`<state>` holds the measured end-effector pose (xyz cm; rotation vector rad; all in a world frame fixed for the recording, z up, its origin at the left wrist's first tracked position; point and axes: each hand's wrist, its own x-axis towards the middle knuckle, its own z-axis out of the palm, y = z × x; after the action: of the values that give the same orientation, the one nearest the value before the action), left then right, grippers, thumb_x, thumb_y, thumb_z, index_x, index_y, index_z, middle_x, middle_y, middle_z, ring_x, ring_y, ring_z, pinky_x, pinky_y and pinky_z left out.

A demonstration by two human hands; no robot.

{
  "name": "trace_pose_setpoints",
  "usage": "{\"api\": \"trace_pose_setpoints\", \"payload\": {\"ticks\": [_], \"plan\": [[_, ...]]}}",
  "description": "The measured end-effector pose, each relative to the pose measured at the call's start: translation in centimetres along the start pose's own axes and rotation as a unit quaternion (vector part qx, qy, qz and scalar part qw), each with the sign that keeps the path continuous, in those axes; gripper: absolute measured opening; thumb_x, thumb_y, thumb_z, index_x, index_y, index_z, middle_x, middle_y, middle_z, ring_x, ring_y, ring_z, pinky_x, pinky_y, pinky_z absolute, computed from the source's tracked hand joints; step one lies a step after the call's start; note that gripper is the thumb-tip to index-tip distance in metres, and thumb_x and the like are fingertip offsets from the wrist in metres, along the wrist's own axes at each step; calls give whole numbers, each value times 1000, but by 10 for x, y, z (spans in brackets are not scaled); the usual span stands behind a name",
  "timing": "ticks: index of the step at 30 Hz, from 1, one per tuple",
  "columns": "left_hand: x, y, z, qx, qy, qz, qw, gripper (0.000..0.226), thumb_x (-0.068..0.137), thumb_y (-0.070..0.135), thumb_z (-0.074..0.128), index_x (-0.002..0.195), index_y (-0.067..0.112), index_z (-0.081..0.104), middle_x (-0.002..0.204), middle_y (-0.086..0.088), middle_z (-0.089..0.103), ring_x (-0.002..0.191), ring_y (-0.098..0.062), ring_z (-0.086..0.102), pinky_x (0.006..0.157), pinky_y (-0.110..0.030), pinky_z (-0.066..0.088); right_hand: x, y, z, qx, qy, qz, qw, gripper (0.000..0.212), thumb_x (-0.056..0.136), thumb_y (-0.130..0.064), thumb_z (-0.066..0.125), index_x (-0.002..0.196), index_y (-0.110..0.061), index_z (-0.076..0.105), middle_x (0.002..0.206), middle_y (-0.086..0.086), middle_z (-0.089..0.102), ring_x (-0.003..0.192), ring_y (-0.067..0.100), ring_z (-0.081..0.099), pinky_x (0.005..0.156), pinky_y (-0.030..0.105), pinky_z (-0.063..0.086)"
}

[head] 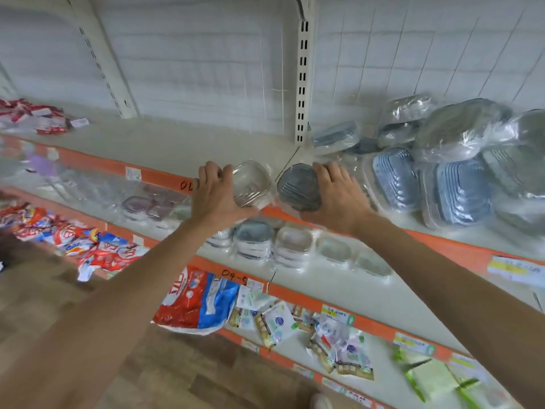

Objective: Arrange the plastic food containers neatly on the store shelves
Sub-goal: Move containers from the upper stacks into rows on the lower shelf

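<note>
Hands meet at the front edge of the upper cream metal shelf (188, 143), each carrying one piece, probably so that both can be set down side by side in the bare stretch left of the heaped stock. The left hand (213, 191) curls its fingers over the top and its thumb under a clear, rounded-square plastic food container (252, 183), tilted so one broad face looks toward the camera. The right hand (336, 191) wraps a grey-lidded rounded plastic container in film (298, 187) the same way, fingers on the far edge, thumb beneath. The two containers sit just beside each other, above the orange shelf lip (153, 174), not yet resting on the shelf as far as I can judge. Both forearms reach up and forward, wrists bent slightly inward. To the right lies a loose pile of blue and grey wrapped containers (442, 172), which seems to await the same tidying.
</note>
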<state>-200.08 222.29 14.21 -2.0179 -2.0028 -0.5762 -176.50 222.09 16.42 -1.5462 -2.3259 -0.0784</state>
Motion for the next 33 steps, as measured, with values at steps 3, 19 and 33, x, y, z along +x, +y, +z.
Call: {"api": "trace_pose_setpoints", "payload": {"ticks": [3,19,33], "plan": [[-53,-6,-4,-9,-20,13,1000,91,53,61,79,121,9,47,116,-14,38,110,-29,34,90,-40,33,-53,-21,11,-2,-17,-1,1000,98,71,-55,69,145,-7,23,135,10,36,125,28,33,106,37,28],[-162,51,52,-46,-306,126,942,87,71,50,75,137,10,35,133,-8,40,121,-27,39,95,-37,40,-223,19,86,10,-204,191,960,88,72,-54,68,141,-17,26,133,4,39,122,23,40,100,31,36],[-140,134,272,-55,-330,190,923,79,79,41,69,145,22,29,135,-8,40,124,-27,38,100,-37,35,-202,154,240,-35,-206,240,948,75,77,-50,66,139,-21,33,140,3,35,131,23,32,110,32,22]]}}
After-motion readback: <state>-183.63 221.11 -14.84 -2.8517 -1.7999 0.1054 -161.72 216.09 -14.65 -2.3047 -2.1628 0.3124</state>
